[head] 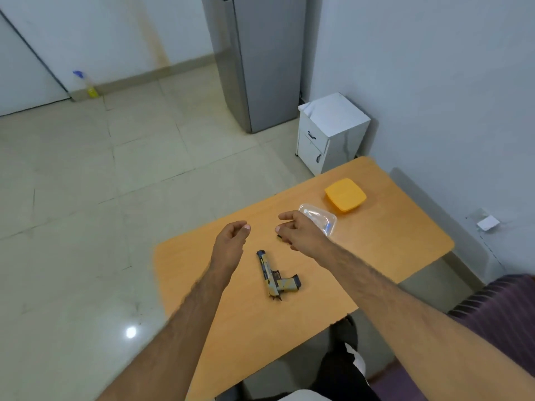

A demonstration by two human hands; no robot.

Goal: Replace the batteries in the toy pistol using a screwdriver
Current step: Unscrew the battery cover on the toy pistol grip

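One view only, head cam. Landmark: the toy pistol (275, 275), lying flat on its side on the wooden table (390, 250), muzzle pointing away from the person, grip sticking out to the right.

Handling, my read: small moulded plastic, so light and stiff, not fragile but easy to skid on the smooth tabletop. Best hold is probably around the slide/barrel section with one hand, leaving the grip free, since the battery door likely sits in the grip or its base; cover and screw are too small to make out here. It will want pinning down while the driver turns.

Left hand (231, 241): above the table, beyond and left of the pistol, well clear of it. Fingers loosely curled, thumb near the index, nothing held as far as I can see.

Right hand (301, 231): beyond and right of the pistol, also not touching it. Fingers curled, and a small dark tip (279, 236) shows at the fingertips, possibly the screwdriver bit or a screw. Can't tell which, or whether it's actually gripped.

Hands are apart, with the pistol nearer the person than both and roughly on the centre line between them.

Further right of the pistol, past the right hand: a clear plastic container (320, 219) with something small and blue inside, and beyond that an orange lid (345, 198).
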